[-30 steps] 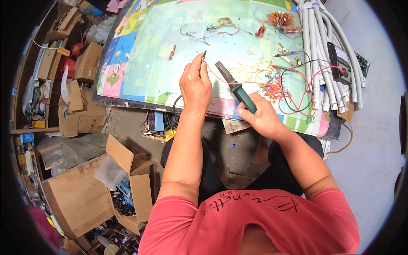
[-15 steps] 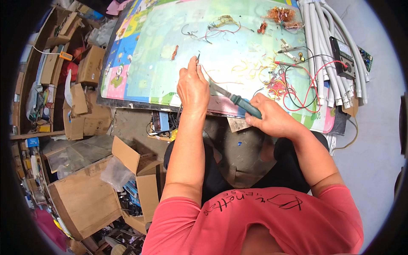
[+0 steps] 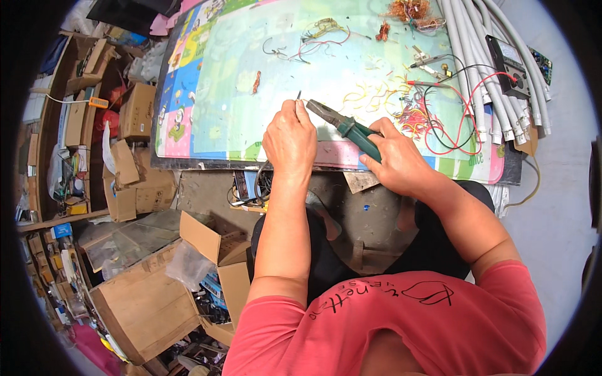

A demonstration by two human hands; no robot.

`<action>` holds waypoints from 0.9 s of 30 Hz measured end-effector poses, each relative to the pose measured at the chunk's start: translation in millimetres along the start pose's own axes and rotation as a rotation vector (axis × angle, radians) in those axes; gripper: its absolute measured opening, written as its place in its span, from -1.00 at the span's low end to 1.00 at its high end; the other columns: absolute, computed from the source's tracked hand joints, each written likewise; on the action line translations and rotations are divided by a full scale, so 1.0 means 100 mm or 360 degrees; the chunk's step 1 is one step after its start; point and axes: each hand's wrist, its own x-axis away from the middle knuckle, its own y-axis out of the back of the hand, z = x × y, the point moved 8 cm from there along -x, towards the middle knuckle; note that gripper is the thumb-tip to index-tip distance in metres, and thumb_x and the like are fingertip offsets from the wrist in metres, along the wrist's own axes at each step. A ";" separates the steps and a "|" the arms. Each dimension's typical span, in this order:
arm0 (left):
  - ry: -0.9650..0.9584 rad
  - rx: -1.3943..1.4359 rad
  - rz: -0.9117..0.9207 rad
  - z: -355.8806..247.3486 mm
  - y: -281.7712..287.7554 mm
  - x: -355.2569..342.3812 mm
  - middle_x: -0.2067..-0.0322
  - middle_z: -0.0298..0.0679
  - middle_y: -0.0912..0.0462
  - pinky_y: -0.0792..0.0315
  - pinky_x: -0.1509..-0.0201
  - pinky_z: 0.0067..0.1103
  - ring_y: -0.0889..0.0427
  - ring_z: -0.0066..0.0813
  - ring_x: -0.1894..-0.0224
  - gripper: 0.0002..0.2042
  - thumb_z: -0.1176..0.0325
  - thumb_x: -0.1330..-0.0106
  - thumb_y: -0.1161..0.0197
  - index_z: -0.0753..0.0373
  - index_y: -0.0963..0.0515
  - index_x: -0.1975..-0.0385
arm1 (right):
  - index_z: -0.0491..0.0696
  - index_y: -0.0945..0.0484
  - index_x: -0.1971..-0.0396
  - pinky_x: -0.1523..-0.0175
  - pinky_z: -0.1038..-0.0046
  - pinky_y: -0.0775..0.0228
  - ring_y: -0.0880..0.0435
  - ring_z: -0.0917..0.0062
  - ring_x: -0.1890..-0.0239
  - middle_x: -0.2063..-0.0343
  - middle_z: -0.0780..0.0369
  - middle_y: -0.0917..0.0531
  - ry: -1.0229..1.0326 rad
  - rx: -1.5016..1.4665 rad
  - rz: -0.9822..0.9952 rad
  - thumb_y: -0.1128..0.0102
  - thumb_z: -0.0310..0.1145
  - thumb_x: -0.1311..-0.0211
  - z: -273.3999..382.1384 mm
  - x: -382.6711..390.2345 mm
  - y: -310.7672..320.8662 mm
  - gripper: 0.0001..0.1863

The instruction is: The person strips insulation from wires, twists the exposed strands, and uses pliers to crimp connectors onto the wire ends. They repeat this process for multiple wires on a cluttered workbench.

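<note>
My left hand (image 3: 290,139) is closed in a pinch above the near part of the table. Between its thumb and forefinger is a thin dark cable (image 3: 299,94), its tip poking up past the fingertips. A dark loop of cord (image 3: 261,180) hangs below the table edge beside my left wrist. My right hand (image 3: 401,160) is wrapped round the green handles of a pair of pliers (image 3: 357,135). The metal jaws point up and left, close beside my left fingertips. Whether the jaws touch the cable I cannot make out.
Cut red and yellow wire pieces (image 3: 414,119) lie on the patterned table mat (image 3: 232,119), near a multimeter (image 3: 508,66) with test leads. White tubes (image 3: 461,56) line the right side. Copper wire bundles (image 3: 407,11) sit at the back. Cardboard boxes (image 3: 147,297) stand on the left floor.
The pliers' jaws have swung up and now lie nearer my left fingertips. My left hand sits slightly lower and to the right. A thin red wire seen between the hands no longer shows.
</note>
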 end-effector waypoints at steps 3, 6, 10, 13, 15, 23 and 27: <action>0.0038 0.0048 -0.0011 0.02 0.02 0.02 0.49 0.10 -0.61 -0.40 0.28 -0.12 -0.57 0.18 0.37 -0.72 0.22 -0.42 0.01 0.28 -0.56 0.33 | -0.24 -0.53 0.32 0.19 0.16 -0.42 -0.55 0.06 0.29 0.10 0.04 -0.43 0.0045 0.0056 -0.0069 -0.22 -0.40 -0.15 0.04 -0.01 0.01 -0.79; -0.0039 0.0075 -0.0061 -0.01 0.01 0.03 0.47 0.10 -0.61 -0.41 0.29 -0.15 -0.58 0.17 0.38 -0.74 0.25 -0.42 0.01 0.29 -0.56 0.33 | -0.24 -0.52 0.33 0.19 0.15 -0.42 -0.56 0.06 0.30 0.10 0.04 -0.42 0.0072 0.0123 -0.0139 -0.23 -0.41 -0.14 0.06 -0.01 0.03 -0.80; -0.0152 0.0129 -0.0121 -0.04 0.03 0.04 0.44 0.10 -0.62 -0.42 0.30 -0.17 -0.59 0.15 0.38 -0.78 0.31 -0.42 -0.01 0.30 -0.55 0.27 | -0.24 -0.52 0.33 0.18 0.14 -0.43 -0.56 0.06 0.30 0.09 0.04 -0.42 0.0082 0.0124 -0.0179 -0.24 -0.41 -0.13 0.07 -0.02 0.05 -0.80; -0.0199 0.0216 -0.0097 -0.04 0.00 0.05 0.42 0.09 -0.62 -0.44 0.29 -0.18 -0.60 0.13 0.36 -0.81 0.33 -0.41 -0.03 0.29 -0.54 0.22 | -0.25 -0.55 0.30 0.13 0.12 -0.44 -0.58 0.05 0.25 0.10 -0.01 -0.42 0.0047 0.0077 -0.0108 -0.25 -0.38 -0.14 0.04 -0.04 0.05 -0.76; -0.0207 0.0289 -0.0063 -0.03 -0.02 0.06 0.40 0.07 -0.63 -0.45 0.27 -0.17 -0.60 0.13 0.34 -0.83 0.35 -0.39 -0.05 0.27 -0.52 0.21 | -0.26 -0.55 0.30 0.11 0.12 -0.44 -0.58 0.06 0.22 0.10 0.00 -0.42 0.0070 0.0133 -0.0110 -0.25 -0.38 -0.13 0.05 -0.05 0.06 -0.76; -0.0252 0.0343 0.0248 0.01 0.02 0.03 0.41 0.07 -0.61 -0.42 0.27 -0.20 -0.58 0.13 0.33 -0.82 0.34 -0.41 -0.04 0.25 -0.51 0.13 | -0.21 -0.50 0.29 0.10 0.17 -0.41 -0.54 0.09 0.17 0.08 0.03 -0.44 0.0381 0.0409 -0.0226 -0.26 -0.48 -0.05 0.04 -0.04 0.15 -0.78; -0.0327 0.0324 0.0295 0.01 0.06 0.06 0.36 0.04 -0.60 -0.43 0.25 -0.20 -0.58 0.11 0.29 -0.84 0.37 -0.40 -0.04 0.25 -0.51 0.15 | -0.20 -0.49 0.30 0.10 0.18 -0.41 -0.54 0.09 0.18 0.10 0.04 -0.44 0.0425 0.0385 -0.0231 -0.24 -0.50 -0.06 0.04 -0.01 0.14 -0.80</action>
